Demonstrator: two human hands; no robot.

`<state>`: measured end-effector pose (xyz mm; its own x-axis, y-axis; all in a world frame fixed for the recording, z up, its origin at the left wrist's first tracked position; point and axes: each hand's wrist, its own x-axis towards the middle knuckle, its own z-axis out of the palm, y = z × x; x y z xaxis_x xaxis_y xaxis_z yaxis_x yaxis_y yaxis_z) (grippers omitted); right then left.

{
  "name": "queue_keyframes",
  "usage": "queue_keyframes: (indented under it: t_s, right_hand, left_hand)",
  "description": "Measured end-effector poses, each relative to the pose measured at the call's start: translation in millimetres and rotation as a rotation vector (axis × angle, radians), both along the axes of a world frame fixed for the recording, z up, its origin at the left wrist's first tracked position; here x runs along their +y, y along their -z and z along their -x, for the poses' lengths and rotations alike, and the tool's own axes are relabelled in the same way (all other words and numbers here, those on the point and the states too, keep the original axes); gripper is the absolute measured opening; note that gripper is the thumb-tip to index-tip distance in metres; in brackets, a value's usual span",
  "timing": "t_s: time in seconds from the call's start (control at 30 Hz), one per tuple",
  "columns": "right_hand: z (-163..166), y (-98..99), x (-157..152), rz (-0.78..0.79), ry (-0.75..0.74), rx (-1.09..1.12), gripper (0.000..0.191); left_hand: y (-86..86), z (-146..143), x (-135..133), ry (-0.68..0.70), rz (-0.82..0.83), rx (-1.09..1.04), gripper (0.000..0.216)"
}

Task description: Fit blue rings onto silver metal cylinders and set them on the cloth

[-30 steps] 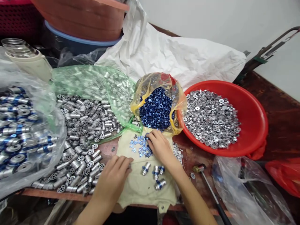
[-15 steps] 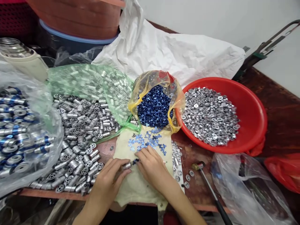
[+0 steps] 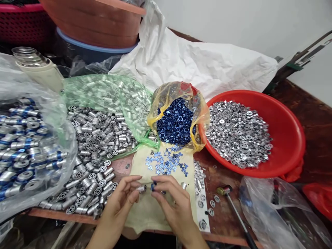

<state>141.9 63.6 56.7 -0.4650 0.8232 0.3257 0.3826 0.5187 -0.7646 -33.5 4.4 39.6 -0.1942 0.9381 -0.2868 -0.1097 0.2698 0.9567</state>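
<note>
My left hand pinches a silver metal cylinder between thumb and fingers, its end turned to the right. Facing it across a small gap, my right hand holds a small blue ring-like part at its fingertips. Both hands are above a pale yellow cloth. Just beyond them on the cloth lie scattered blue three-armed pieces. Past my right fingers, a small silver piece rests on the cloth's right side.
Loose silver cylinders heap at left, by a green bag and a clear bag of blue-banded cylinders. Blue parts fill a yellow bag; a red basin holds silver discs. A hammer lies at right.
My right hand has drawn back from the blue pieces toward me, now with a blue part at its fingertips. The cylinder stays in my left hand, and the whole view has shifted slightly.
</note>
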Motion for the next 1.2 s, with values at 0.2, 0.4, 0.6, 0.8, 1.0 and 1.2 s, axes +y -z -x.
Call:
queue_keyframes:
  t_s: [0.2,0.4,0.6,0.8,1.0,1.2]
  right_hand:
    - [-5,-2.8,-16,0.268,0.001,0.337,0.016]
    - [-13,5.0,-30,0.345,0.094,0.310,0.019]
    - [-118,16.6,-15,-0.092,0.608,-0.242,0.017]
    - [-167,29.1,-22,-0.137,0.589,-0.459,0.018]
    - [-119,28.9,-17,-0.263,0.465,-0.386,0.020]
    - [-47,11.0,-36,-0.273,0.349,-0.117,0.041]
  left_hand:
    - [0.8,-17,-2,0.026,-0.022,-0.215,0.036]
    - [2.5,-38,-11,0.035,-0.099,-0.048,0.036]
    - [1.8,-28,-9,0.058,-0.116,0.101,0.023]
    - [1.3,-19,-5,0.094,-0.058,0.058,0.024]
    - [-16.5,-48,-2,0.015,0.040,-0.265,0.029]
    - [-16.2,-59,1,-0.038,0.122,-0.628,0.028]
